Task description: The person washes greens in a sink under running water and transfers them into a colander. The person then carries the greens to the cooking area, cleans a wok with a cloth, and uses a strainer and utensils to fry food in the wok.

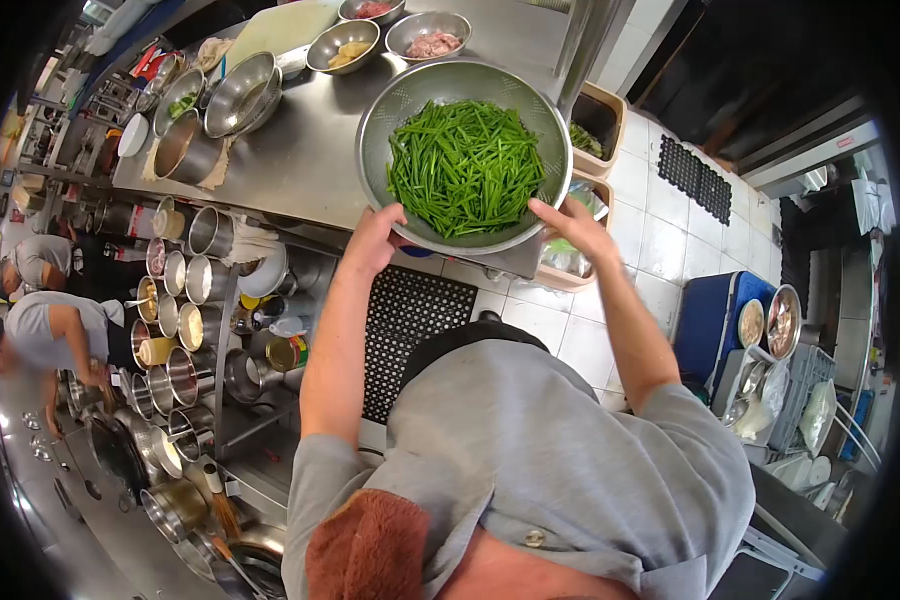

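A large perforated metal colander (380,200) full of cut green stalks (465,165) is in front of me, over the near edge of the steel counter (315,165). My left hand (373,238) grips its rim at the lower left, with the thumb on top. At the lower right my right hand (577,228) holds the same rim, thumb over the edge. The fingers beneath the colander are hidden. Beyond it on the counter are a bowl of pink meat (432,42) and a bowl of yellowish pieces (344,50).
Metal bowls (242,95) and a cutting board (282,30) lie on the counter. Bins (602,125) stand right of it. Many pots (185,375) fill the left side, where co-workers (60,325) stand. A blue cooler (710,320) is at right, a black mat (410,320) below.
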### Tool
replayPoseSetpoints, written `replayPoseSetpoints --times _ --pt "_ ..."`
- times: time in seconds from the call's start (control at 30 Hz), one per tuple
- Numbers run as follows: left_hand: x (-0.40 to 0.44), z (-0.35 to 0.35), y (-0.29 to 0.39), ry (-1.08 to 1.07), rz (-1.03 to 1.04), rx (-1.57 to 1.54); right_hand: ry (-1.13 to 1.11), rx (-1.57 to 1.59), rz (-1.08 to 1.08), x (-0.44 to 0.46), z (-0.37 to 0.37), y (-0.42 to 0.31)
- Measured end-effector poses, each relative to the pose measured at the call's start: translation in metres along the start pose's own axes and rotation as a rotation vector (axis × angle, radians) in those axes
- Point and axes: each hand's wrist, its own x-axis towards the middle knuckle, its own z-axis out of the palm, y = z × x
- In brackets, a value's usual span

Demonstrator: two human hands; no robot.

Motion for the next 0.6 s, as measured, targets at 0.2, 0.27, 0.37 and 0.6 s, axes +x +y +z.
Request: replayPoseSetpoints --times 0.2,0.27,0.37,0.6 --pt "0.014 -0.014 0.001 -0.1 -0.001 0.017 0.136 -0.364 -0.179 -0.002 -0.041 -0.04" --pt "0.014 -0.013 0.002 -0.136 0.014 0.009 0.015 -0.456 -0.405 0.033 -0.027 -0.051" --pt "0.007 -0.016 0.002 -0.18 0.002 0.022 0.118 -0.725 -0.764 0.078 0.008 -0.062" --pt "-0.035 -0.027 -0.015 -0.043 0.218 -0.22 -0.131 -1.193 -0.638 0.11 0.036 -0.076"
